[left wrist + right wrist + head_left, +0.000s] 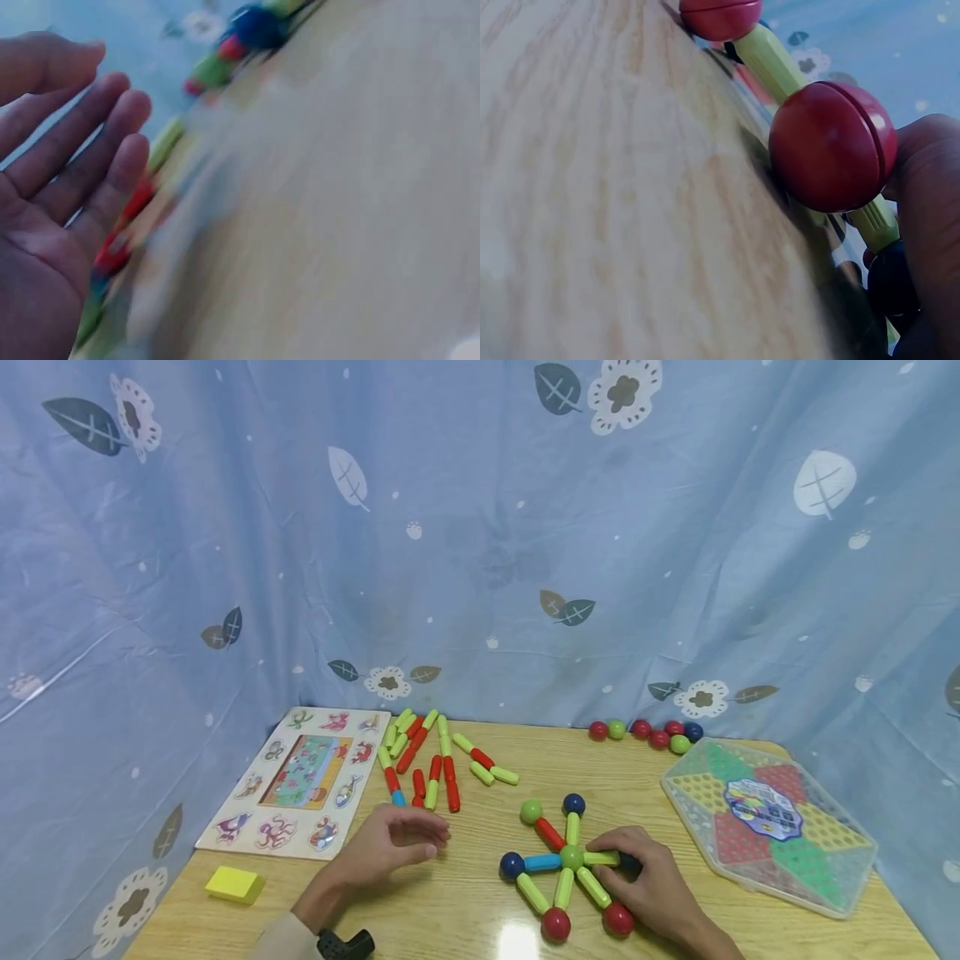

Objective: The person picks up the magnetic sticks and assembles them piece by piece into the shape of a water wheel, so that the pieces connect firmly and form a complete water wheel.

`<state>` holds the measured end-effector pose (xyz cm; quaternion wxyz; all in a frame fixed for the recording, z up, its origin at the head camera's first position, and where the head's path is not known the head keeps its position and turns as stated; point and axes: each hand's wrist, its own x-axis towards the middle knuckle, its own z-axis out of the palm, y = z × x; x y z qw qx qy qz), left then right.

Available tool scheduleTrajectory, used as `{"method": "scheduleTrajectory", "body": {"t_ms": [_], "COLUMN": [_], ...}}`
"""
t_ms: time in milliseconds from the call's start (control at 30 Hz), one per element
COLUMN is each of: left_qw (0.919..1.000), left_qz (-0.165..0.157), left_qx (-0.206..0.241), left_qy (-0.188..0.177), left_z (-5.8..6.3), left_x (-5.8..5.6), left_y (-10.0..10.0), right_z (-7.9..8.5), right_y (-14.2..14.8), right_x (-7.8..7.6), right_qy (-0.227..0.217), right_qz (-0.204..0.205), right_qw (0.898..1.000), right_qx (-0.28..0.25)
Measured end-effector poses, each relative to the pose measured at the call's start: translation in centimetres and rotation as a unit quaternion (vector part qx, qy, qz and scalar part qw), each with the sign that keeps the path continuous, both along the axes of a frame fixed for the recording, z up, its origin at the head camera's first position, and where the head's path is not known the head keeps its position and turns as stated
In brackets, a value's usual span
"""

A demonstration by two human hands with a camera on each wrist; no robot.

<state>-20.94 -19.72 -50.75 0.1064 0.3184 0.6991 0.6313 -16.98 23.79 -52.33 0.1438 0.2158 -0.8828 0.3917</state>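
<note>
On the table lies a star-shaped build of magnetic rods and balls around a green centre ball. Red, blue and yellow-green rods run outward to balls, with one extra rod joining a blue ball and a red ball. My right hand grips the dark blue ball at the build's right end, partly hidden by the fingers. Close to that hand sits another red ball. My left hand holds nothing, its fingers spread loosely over the table left of the build.
Several loose rods lie beyond my left hand. A sea-animal puzzle board is at left, with a yellow block before it. Loose balls line the back right, near a clear-lidded hexagonal game box. A blue curtain hangs behind.
</note>
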Motion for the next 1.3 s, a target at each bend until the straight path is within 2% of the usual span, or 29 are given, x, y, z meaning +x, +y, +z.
{"method": "scheduleTrajectory", "body": {"t_ms": [100, 167, 233, 300, 400, 433, 533, 633, 700, 767, 867, 933, 1000, 1067, 1133, 1233, 1300], "left_qw": [0.9973, 0.9914, 0.9783, 0.9581, 0.9195, 0.9102, 0.8913, 0.8824, 0.8868, 0.8979, 0.9307, 0.9534, 0.9696, 0.9762, 0.9766, 0.9731, 0.9720], "left_qz": [0.066, 0.115, 0.159, 0.189, 0.210, 0.207, 0.196, 0.196, 0.202, 0.212, 0.218, 0.217, 0.210, 0.201, 0.190, 0.183, 0.180], "left_qx": [-0.008, -0.041, -0.103, -0.169, -0.256, -0.274, -0.309, -0.323, -0.317, -0.299, -0.238, -0.183, -0.124, -0.071, -0.025, 0.013, 0.019], "left_qy": [0.030, 0.047, 0.084, 0.133, 0.212, 0.232, 0.268, 0.281, 0.269, 0.244, 0.172, 0.102, 0.026, -0.039, -0.097, -0.139, -0.149], "left_z": [0.1, 0.1, 0.0, -0.1, -0.2, -0.1, 0.1, 0.3, 0.3, 0.4, 0.7, 1.0, 1.3, 1.3, 1.2, 0.7, 0.3], "left_x": [-0.3, -0.4, -0.6, -0.8, -1.0, -1.0, -1.0, -0.9, -0.8, -0.7, -0.3, -0.1, 0.1, 0.1, 0.0, -0.3, -0.4], "left_y": [-2.1, -2.8, -2.8, -2.4, -1.6, -1.4, -1.2, -1.1, -1.0, -0.7, 0.4, 1.5, 3.1, 5.0, 7.0, 9.8, 11.1], "right_z": [0.0, 0.0, 0.0, 0.0, 0.0, 0.0, 0.0, -0.1, -0.1, -0.1, -0.2, -0.2, -0.2, -0.1, 0.0, -0.1, -0.2], "right_y": [0.0, -0.1, -0.1, -0.1, -0.1, -0.1, -0.1, -0.1, -0.1, -0.1, -0.1, -0.1, -0.1, 0.0, 0.0, 0.0, -0.1], "right_x": [0.0, 0.0, 0.0, 0.1, 0.1, 0.2, 0.1, 0.1, 0.0, 0.0, 0.0, 0.0, 0.0, -0.1, 0.0, 0.0, 0.0], "right_qy": [-0.003, -0.005, -0.007, -0.011, -0.013, -0.013, -0.009, -0.008, -0.010, -0.010, -0.009, -0.007, -0.006, -0.005, -0.006, -0.007, -0.008], "right_qz": [-0.003, -0.006, -0.007, -0.008, -0.008, -0.008, -0.007, -0.005, -0.006, -0.005, -0.004, -0.004, -0.005, -0.007, -0.009, -0.006, -0.002], "right_qw": [1.000, 1.000, 1.000, 1.000, 1.000, 1.000, 1.000, 1.000, 1.000, 1.000, 1.000, 1.000, 1.000, 1.000, 1.000, 1.000, 1.000], "right_qx": [0.000, 0.000, 0.000, -0.001, 0.000, 0.000, 0.000, -0.001, -0.002, -0.002, -0.002, -0.002, -0.001, 0.000, -0.001, -0.005, -0.008]}}
